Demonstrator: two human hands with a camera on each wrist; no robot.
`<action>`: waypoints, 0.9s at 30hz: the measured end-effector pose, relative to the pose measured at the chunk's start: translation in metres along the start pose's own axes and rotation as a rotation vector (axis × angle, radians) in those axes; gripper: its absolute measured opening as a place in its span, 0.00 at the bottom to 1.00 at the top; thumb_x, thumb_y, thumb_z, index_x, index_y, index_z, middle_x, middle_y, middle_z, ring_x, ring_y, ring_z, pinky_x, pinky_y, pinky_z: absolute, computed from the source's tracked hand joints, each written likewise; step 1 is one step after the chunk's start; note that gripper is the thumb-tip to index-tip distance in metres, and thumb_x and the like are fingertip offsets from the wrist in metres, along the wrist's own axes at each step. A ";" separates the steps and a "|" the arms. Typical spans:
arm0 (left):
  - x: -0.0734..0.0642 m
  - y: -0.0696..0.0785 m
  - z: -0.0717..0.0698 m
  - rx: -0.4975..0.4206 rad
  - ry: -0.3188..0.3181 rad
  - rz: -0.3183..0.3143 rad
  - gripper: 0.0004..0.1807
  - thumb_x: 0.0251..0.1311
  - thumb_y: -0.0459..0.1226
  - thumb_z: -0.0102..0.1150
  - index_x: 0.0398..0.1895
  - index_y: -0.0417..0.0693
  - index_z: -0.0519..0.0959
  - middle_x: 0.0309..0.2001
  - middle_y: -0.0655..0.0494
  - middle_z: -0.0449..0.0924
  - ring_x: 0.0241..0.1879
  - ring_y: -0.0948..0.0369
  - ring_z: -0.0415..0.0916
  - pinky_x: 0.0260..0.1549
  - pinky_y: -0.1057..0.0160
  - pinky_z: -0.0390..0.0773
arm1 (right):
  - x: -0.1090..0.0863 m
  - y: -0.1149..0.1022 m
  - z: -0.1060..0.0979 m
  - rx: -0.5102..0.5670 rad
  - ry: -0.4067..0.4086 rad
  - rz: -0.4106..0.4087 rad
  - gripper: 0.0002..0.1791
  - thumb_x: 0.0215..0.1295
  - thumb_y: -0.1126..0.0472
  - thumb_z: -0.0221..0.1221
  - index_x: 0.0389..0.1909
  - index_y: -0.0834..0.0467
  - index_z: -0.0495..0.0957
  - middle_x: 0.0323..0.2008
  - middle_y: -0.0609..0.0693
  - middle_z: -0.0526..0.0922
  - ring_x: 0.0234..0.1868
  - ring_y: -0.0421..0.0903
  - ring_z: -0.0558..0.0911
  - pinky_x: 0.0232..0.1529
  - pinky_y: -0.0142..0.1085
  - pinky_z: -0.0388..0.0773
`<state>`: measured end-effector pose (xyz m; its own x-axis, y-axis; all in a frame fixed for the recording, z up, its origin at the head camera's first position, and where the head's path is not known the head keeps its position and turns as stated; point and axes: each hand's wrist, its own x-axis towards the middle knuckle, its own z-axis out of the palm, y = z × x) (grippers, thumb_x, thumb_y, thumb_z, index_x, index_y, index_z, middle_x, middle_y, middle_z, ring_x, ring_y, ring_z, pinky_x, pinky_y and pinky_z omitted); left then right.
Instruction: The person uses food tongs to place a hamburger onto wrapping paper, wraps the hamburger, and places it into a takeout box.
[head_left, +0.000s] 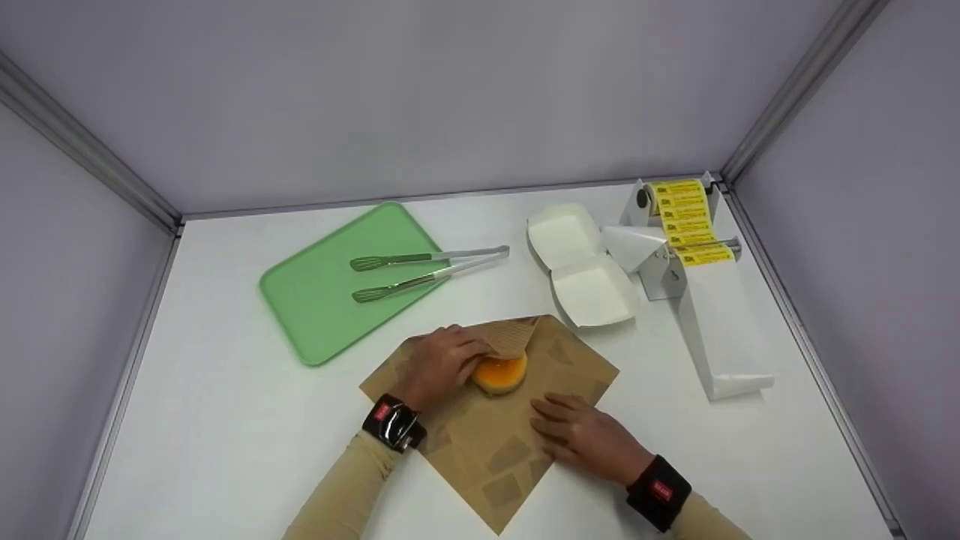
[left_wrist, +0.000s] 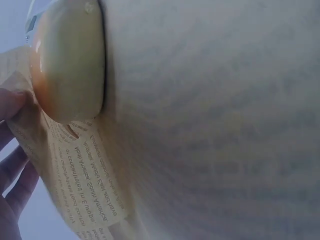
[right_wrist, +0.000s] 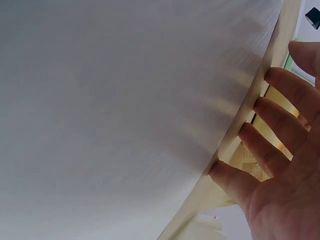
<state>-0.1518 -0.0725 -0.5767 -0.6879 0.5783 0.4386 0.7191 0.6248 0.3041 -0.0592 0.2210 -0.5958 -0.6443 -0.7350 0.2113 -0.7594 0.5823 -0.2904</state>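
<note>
Pinching the folded-over far flap of brown wrapping paper (head_left: 487,450) with the left hand (head_left: 448,360); resting the right hand (head_left: 585,439), fingers spread, near the paper's right edge. Having an orange-topped bun (head_left: 500,376) between both hands, just right of the left fingertips, partly under the flap. Finding white tabletop (head_left: 217,420) stretching left of the left hand and right of the right; meeting a green tray (head_left: 319,300) with tongs (head_left: 405,286) beyond the left hand, an open carton (head_left: 596,292) beyond the right, yellow labels (head_left: 684,217) farther right. Seeing the bun's pale side up close only from the left wrist; seeing the right fingertips touch paper from the right wrist. Reading "South America" and "Europe" in flipped print beside the left fingers. Unable to read the yellow labels.
</note>
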 end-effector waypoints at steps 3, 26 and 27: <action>-0.001 0.000 0.000 -0.016 -0.005 0.007 0.08 0.66 0.38 0.64 0.46 0.55 0.88 0.47 0.63 0.87 0.50 0.62 0.82 0.50 0.61 0.81 | 0.001 0.001 0.000 -0.006 0.014 -0.009 0.20 0.65 0.51 0.67 0.56 0.54 0.85 0.64 0.53 0.81 0.66 0.54 0.78 0.64 0.50 0.77; -0.009 0.019 0.001 -0.068 -0.162 -0.016 0.15 0.63 0.41 0.61 0.50 0.49 0.85 0.59 0.56 0.84 0.65 0.56 0.78 0.67 0.56 0.73 | -0.001 -0.001 0.002 -0.003 -0.056 0.059 0.22 0.68 0.49 0.64 0.60 0.52 0.83 0.67 0.50 0.79 0.69 0.52 0.76 0.64 0.54 0.76; -0.009 0.020 0.001 -0.061 -0.171 -0.020 0.16 0.64 0.41 0.61 0.53 0.50 0.85 0.59 0.56 0.84 0.65 0.57 0.77 0.68 0.57 0.73 | -0.001 -0.001 0.002 0.002 -0.057 0.059 0.22 0.68 0.49 0.64 0.60 0.52 0.83 0.67 0.51 0.79 0.69 0.52 0.76 0.64 0.54 0.76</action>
<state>-0.1311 -0.0651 -0.5754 -0.7048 0.6505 0.2831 0.7064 0.6071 0.3638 -0.0575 0.2203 -0.5975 -0.6817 -0.7181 0.1400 -0.7200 0.6245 -0.3026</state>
